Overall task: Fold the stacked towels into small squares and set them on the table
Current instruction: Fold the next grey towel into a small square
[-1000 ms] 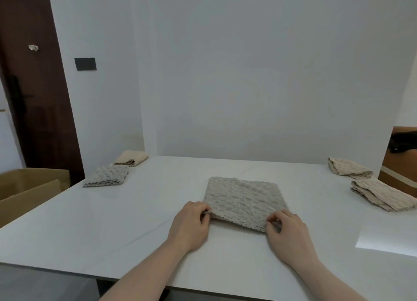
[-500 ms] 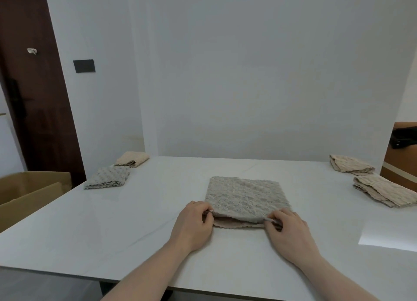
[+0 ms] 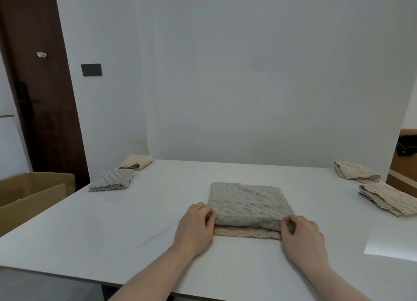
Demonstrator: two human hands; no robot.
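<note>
Surroundings: folded grey square [image 3: 111, 182] and beige square [image 3: 136, 162] at left of the worktop [image 3: 112, 228]; two beige folded towels [image 3: 356, 175] [image 3: 388, 198] at right.
Box: cardboard box [image 3: 31, 199] at far left, contents hidden.
Grey towel [image 3: 247, 204]: frame centre, atop a beige towel [image 3: 247, 233].
Left hand [image 3: 195, 228]: fingers pinch its near left corner.
Right hand [image 3: 303, 237]: fingers pinch its near right corner.

Towel stack [image 3: 247, 204] mid-table [image 3: 135, 221]; folded towels [image 3: 111, 182] far-left, far-right.
</note>
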